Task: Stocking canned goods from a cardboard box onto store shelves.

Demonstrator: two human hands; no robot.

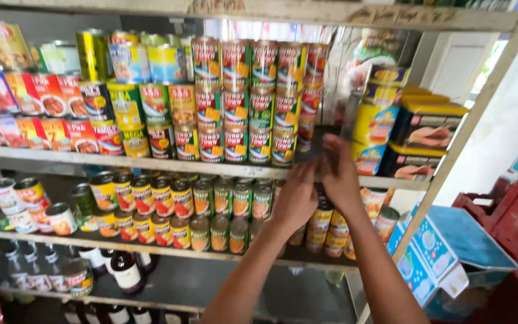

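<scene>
Both hands are reaching up to the front edge of the upper shelf (151, 163), meeting just right of the tall block of red-and-green labelled cans (247, 102). The left hand (295, 201) is showing its back to the camera, fingers curled toward the shelf edge; the right hand (338, 174) is lying just beside it, fingers pointing up and touching the left. Whether either hand is closing on anything cannot be told, since the palms are facing away and the spot under them is dark.

The red-and-green cans are standing four high and several across. To their left, cans with yellow and green labels (130, 102) are sitting beside flat red tins (49, 99) stacked toward the far left. To the right of the hands, yellow-and-blue cans (374, 123) are piling up next to black boxes with yellow lids (427, 123).

On the middle shelf (91, 240), rows of small cans with yellow, red and green labels (169, 207) are standing two high, running behind the left wrist, with orange-labelled cans (331, 228) showing between the forearms. Dark bottles with white labels (124, 270) are standing on the lowest shelf. At the near right, a white-and-blue carton (451, 246) is resting beside red crates (511, 216).
</scene>
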